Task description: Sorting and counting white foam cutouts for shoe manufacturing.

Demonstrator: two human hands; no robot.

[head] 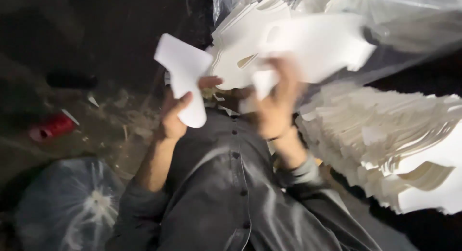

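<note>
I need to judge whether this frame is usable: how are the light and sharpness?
Head view: the right hand is smeared by motion blur; the left hand and its white cut-out piece read sharper; the white stack is bright and soft-edged; the floor is dim, so the red object stays vague.

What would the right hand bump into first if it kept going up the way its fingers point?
Probably the white cut-out sheets in the clear plastic bag right above it. The right hand is blurred and already grips one white piece, so depth is hard to judge.
</note>
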